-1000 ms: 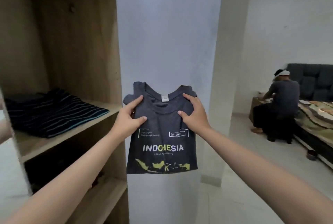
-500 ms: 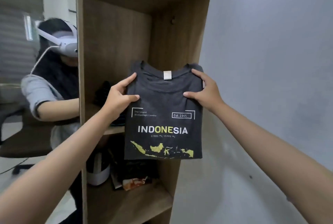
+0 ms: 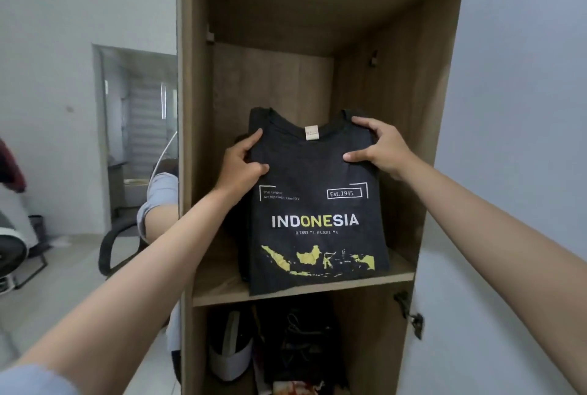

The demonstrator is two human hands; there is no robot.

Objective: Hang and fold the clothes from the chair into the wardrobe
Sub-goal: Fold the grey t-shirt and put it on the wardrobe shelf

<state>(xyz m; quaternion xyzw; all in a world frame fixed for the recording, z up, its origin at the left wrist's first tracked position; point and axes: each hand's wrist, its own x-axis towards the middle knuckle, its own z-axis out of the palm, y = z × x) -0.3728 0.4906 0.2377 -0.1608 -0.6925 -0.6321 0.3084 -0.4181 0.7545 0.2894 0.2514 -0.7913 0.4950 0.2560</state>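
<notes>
Open wooden wardrobe (image 3: pixel 320 7) fills the view; a folded dark T-shirt (image 3: pixel 314 204) stands tilted on its middle shelf (image 3: pixel 301 291), print facing out. Left hand (image 3: pixel 239 169) and right hand (image 3: pixel 379 148) each pinch it near the collar, thumbs in front.

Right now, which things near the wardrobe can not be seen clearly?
Head view only:
- Dark clothes behind the folded T-shirt: mostly hidden by it and the left hand.
- Lower compartment items: dark, cut by the bottom edge.
- Small print under INDONESIA: too small.
- Right hand fingertips behind the shirt: hidden.
</notes>
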